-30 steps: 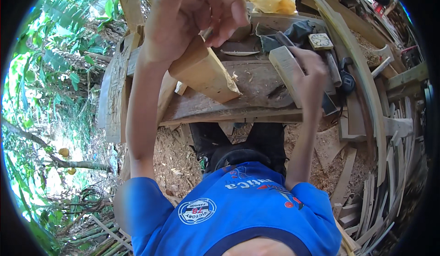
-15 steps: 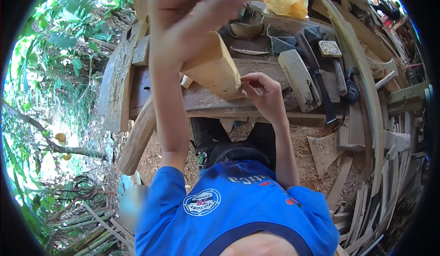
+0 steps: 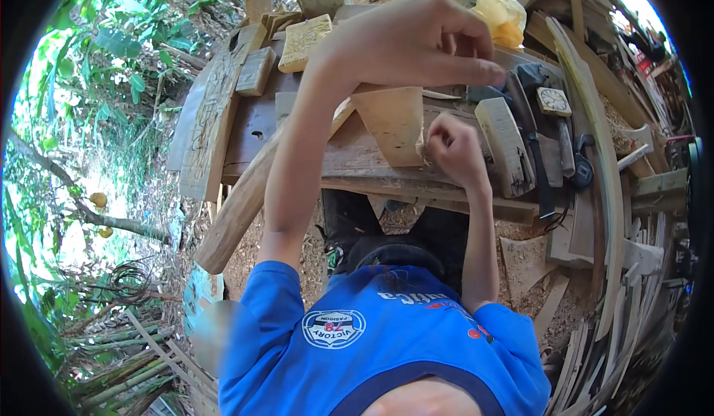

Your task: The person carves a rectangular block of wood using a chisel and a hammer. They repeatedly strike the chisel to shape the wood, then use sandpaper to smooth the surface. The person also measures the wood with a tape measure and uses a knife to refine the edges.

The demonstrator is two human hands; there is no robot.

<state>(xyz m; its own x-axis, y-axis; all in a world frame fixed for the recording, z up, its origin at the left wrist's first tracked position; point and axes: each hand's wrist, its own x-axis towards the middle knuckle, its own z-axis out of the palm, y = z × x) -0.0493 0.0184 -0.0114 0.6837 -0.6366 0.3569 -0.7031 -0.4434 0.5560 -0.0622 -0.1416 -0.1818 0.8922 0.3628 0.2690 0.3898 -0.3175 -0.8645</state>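
Observation:
A pale tapered wooden piece point(image 3: 390, 122) stands on the workbench point(image 3: 256, 137) in front of me, its narrower end toward me. My right hand point(image 3: 457, 148) is closed beside its lower right corner, thumb and fingers curled together. Anything between those fingers is too small to make out. My left hand point(image 3: 416, 40) is raised above the wooden piece, reaching across to the right. Its fingers are curled toward the thumb, and what they hold, if anything, cannot be seen. The left hand and forearm cover part of the bench behind.
Right of the piece lie a wood block point(image 3: 506, 148), a dark-bladed knife point(image 3: 537, 167), a small carved block point(image 3: 553, 101) and a tape measure point(image 3: 581, 172). A yellow plastic bag point(image 3: 502, 18) sits behind. A thick round pole point(image 3: 236, 219) leans at the bench's left.
My left hand has swung rightward and a little lower over the bench. The wooden piece now turns its flat face toward me. My right hand has drawn slightly away from its corner, its fingers more curled.

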